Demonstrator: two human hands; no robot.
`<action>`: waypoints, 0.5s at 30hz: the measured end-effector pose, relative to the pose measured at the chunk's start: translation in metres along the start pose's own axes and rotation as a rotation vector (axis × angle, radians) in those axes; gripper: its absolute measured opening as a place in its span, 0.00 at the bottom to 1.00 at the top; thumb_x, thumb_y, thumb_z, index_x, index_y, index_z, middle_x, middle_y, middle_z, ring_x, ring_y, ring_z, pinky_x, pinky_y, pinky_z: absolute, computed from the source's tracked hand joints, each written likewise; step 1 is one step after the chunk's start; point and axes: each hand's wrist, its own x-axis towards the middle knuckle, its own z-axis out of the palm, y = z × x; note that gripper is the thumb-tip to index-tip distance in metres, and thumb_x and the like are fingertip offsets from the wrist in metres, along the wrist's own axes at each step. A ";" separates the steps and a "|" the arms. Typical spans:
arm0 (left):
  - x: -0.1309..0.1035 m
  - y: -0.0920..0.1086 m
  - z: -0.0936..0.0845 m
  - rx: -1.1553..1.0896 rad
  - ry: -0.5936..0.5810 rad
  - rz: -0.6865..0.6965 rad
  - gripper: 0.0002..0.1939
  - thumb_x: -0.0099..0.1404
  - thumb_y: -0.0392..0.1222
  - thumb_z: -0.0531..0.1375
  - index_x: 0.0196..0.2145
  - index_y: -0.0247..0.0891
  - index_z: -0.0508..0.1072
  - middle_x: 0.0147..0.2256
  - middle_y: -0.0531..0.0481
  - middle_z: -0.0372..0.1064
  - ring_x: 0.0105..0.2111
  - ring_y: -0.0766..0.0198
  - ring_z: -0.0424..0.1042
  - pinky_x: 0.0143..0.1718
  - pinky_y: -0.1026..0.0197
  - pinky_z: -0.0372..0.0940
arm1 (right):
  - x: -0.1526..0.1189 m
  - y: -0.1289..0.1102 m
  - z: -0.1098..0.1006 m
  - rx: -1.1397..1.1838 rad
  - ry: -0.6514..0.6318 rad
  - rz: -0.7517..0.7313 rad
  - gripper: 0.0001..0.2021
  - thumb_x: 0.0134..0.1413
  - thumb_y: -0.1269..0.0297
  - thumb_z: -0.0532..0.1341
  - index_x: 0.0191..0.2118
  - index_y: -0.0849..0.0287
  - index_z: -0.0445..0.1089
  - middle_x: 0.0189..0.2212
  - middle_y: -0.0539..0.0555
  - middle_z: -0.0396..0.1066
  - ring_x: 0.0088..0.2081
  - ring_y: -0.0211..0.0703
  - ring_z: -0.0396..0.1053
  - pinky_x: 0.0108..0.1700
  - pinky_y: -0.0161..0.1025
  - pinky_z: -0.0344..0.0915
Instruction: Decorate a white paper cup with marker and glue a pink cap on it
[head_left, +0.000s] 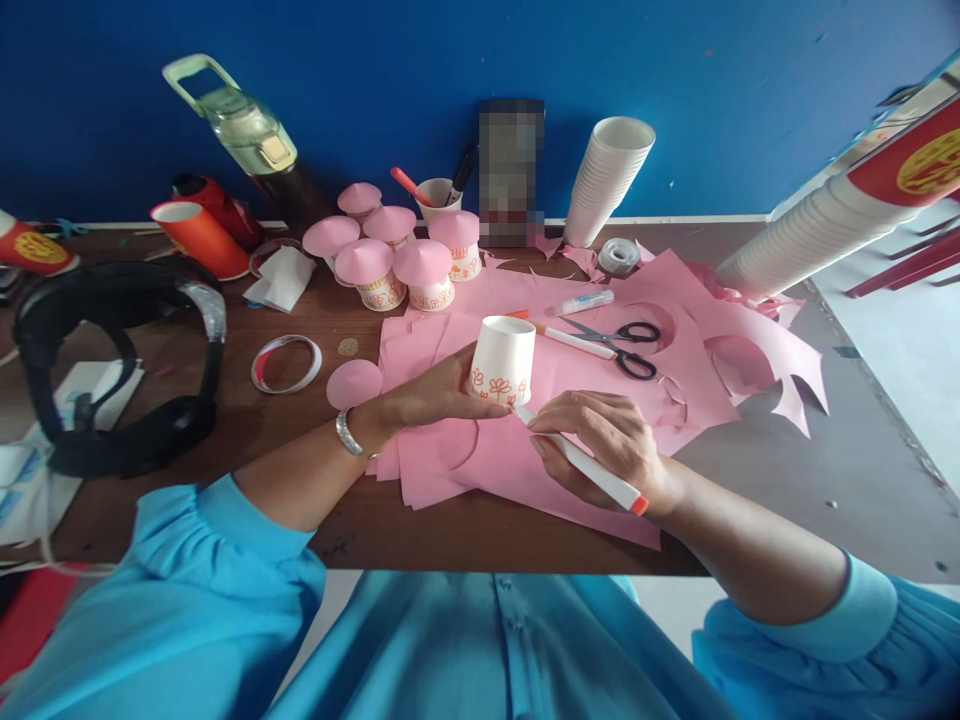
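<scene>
My left hand (457, 390) is closed around a white paper cup (504, 350), which is upside down with orange flowers drawn near its rim. In my right hand (600, 440) is a white marker (592, 472) with an orange end, its tip at the cup's lower edge. Beneath both hands lie pink paper sheets (442, 470). Scissors (637, 350) with black handles rest on the paper beyond the cup, beside another white and orange marker (577, 340). A pink paper disc or cone (354, 384) sits left of the cup, near my left wrist.
Several decorated cups with pink cone tops (431, 265) stand at the back. Behind them are a pen cup (439, 195), a stack of white cups (609, 180) and a bottle (255, 140). A glue stick (583, 302), tape roll (286, 365) and black headband (124, 450) lie around.
</scene>
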 end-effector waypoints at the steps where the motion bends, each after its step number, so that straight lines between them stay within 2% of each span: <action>1: 0.000 0.001 0.000 -0.002 0.001 0.004 0.30 0.59 0.50 0.76 0.54 0.40 0.72 0.47 0.45 0.76 0.46 0.56 0.76 0.47 0.54 0.73 | 0.000 0.000 0.000 0.004 -0.002 0.002 0.10 0.62 0.78 0.63 0.45 0.57 0.69 0.28 0.49 0.76 0.28 0.39 0.76 0.28 0.36 0.73; 10: 0.001 0.000 0.001 0.000 0.003 0.011 0.32 0.58 0.51 0.76 0.56 0.41 0.71 0.48 0.45 0.76 0.46 0.55 0.75 0.48 0.53 0.72 | -0.001 0.000 -0.001 0.022 -0.022 0.018 0.11 0.61 0.78 0.61 0.45 0.56 0.70 0.29 0.49 0.76 0.27 0.39 0.75 0.27 0.35 0.72; 15: -0.001 0.005 0.003 -0.022 0.025 0.045 0.31 0.59 0.50 0.76 0.56 0.41 0.73 0.57 0.41 0.75 0.53 0.52 0.75 0.53 0.51 0.73 | -0.001 0.001 -0.003 0.029 0.069 -0.004 0.12 0.61 0.79 0.62 0.46 0.57 0.70 0.28 0.49 0.76 0.27 0.41 0.77 0.30 0.36 0.74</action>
